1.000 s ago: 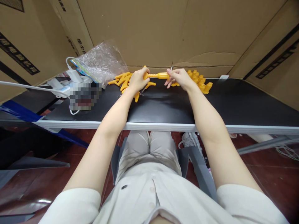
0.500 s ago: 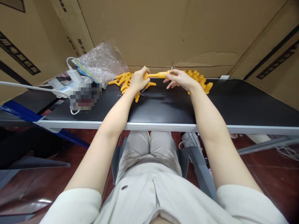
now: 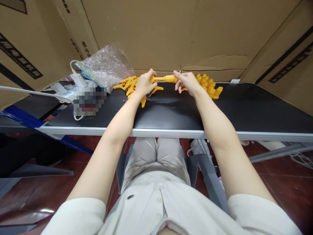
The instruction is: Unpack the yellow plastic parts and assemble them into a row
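Observation:
A yellow plastic rod-shaped part (image 3: 164, 78) is held level above the far side of the black table (image 3: 171, 111). My left hand (image 3: 144, 84) is closed round its left end. Its right end is pinched between the fingers of my right hand (image 3: 187, 82). Under and left of my left hand lies a heap of flat yellow branched pieces (image 3: 128, 84), with a small metal chain (image 3: 149, 95) beside it. Behind my right hand lies a heap of yellow tube-shaped pieces (image 3: 209, 86).
A crinkled clear plastic bag (image 3: 105, 65) and white plugs with cables (image 3: 70, 85) sit at the table's left. Cardboard boxes (image 3: 171, 32) wall in the back and both sides. The table's pale front edge (image 3: 171, 133) runs above my lap.
My right hand's fingers spread loosely along the rod half a second ago and have now closed on its right end again. My left hand has stayed put.

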`<state>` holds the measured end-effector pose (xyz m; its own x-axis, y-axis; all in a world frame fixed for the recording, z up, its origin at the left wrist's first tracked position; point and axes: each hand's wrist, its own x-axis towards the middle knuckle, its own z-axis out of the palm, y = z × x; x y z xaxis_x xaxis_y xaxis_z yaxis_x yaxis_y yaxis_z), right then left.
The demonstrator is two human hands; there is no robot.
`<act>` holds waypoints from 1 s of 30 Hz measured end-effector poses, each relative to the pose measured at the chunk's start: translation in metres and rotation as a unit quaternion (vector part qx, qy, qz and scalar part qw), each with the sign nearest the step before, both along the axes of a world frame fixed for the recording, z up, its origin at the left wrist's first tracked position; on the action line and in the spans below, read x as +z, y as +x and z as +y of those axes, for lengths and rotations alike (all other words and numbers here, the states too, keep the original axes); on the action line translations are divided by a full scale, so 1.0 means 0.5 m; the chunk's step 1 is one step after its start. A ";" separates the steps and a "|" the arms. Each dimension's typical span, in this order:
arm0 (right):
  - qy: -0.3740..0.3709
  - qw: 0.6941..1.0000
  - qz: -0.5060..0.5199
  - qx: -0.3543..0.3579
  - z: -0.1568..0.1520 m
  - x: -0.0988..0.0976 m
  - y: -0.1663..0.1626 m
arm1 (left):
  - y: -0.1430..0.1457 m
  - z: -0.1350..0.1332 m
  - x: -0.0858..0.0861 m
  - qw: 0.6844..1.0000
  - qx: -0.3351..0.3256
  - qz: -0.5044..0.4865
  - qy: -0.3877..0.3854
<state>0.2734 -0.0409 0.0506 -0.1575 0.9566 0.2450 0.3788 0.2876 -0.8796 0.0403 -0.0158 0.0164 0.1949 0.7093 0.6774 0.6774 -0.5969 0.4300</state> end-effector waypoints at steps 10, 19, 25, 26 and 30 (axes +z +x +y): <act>-0.045 0.999 0.017 -0.014 0.019 -0.015 -0.006 | 0.003 0.001 -0.002 1.000 0.016 0.006 -0.006; 0.048 0.997 0.050 0.029 0.012 -0.021 -0.020 | 0.003 0.010 -0.010 1.000 0.019 -0.009 -0.003; 0.074 0.996 0.027 0.042 0.005 -0.020 -0.019 | 0.005 0.009 -0.011 1.000 0.016 -0.017 0.006; 0.088 0.995 0.029 0.047 0.006 -0.020 -0.015 | 0.006 0.008 -0.010 1.000 0.019 -0.017 0.002; 0.122 0.991 0.008 0.047 0.017 -0.024 -0.003 | 0.008 0.006 -0.010 0.999 0.029 -0.010 -0.008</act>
